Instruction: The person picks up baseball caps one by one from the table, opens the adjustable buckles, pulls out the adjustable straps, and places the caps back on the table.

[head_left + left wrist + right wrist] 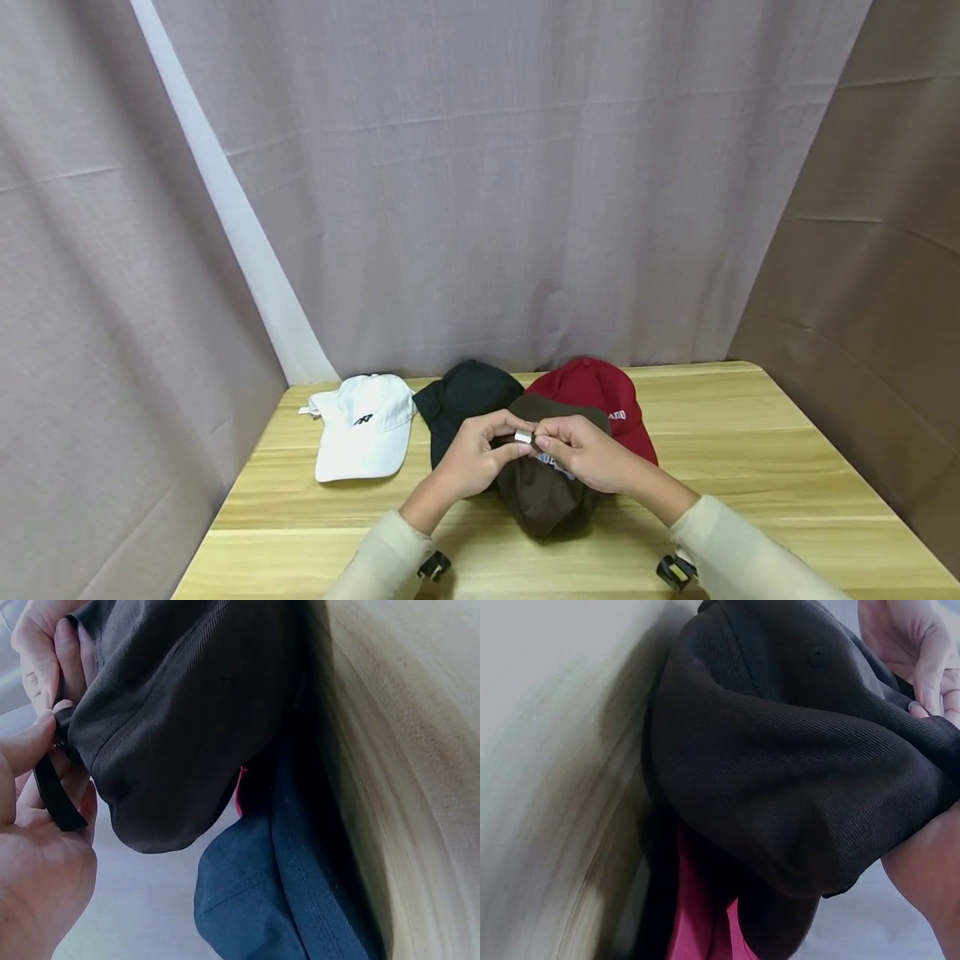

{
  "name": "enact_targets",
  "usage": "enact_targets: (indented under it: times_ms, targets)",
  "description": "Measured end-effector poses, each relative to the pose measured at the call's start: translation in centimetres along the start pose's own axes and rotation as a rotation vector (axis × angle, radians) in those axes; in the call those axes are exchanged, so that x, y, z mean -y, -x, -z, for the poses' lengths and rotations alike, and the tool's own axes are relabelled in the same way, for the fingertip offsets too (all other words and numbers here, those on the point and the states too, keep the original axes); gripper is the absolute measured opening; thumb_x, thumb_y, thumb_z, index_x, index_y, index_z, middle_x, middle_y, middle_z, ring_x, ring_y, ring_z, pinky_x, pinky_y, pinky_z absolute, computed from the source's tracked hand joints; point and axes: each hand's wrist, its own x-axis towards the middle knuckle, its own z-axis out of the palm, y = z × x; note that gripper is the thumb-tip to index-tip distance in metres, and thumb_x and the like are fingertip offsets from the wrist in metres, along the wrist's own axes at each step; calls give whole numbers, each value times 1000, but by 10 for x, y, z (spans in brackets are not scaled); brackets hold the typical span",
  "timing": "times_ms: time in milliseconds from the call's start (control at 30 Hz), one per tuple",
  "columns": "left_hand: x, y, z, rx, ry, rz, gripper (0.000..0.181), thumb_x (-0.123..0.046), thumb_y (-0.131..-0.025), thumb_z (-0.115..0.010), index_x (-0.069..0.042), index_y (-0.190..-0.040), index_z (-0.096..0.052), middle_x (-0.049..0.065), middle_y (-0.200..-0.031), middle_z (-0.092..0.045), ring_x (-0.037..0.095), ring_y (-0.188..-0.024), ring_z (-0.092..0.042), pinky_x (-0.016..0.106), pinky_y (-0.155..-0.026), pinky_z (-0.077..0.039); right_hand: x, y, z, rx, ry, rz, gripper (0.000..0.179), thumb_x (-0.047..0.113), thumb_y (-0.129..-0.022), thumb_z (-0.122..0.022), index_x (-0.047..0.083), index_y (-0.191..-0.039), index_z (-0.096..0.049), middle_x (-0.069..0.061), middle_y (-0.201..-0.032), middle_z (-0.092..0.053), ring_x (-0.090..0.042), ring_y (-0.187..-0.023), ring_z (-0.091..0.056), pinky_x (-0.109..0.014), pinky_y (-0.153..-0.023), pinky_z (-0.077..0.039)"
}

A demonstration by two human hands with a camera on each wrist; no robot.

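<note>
A brown baseball cap [547,497] lies tipped in front of me, with its back strap towards my hands. My left hand [471,454] pinches the strap at its small silver buckle [522,437] between thumb and fingers. From the other side, my right hand [588,454] pinches the strap beside the buckle, fingertips close to those of the left. In the left wrist view, the loose strap end [56,796] hangs down across the left hand's fingers. The crown [780,757] fills much of the right wrist view and hides most of the right hand's fingers.
A white cap [367,433] sits at the left of the wooden table [750,467]. Right behind the brown cap are a black cap [468,396] and a red cap [588,383], both partly covered by it. Grey curtains [495,208] hang along the back edge.
</note>
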Motion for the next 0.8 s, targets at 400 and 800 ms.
enact_targets:
  times_ms: [400,800]
  targets:
    - [1,0,4,-25,-24,-22,21,-8,-96,-77,-10,-117,-76,8,-125,-80,14,-117,-75,22,-96,-58,-3,2,-1,-31,106,-2,16,15,-110,-57,12,-103,-70,-12,-82,-60,-2,-71,-50,-23,-63,-46]
    - [5,3,6,-41,0,-19,20,-9,-97,-77,-12,-116,-76,5,-129,-79,16,-121,-74,22,-98,-57,-1,3,0,-67,102,-4,15,17,-109,-61,17,-116,-74,-12,-80,-65,-3,-64,-56,-25,-59,-53]
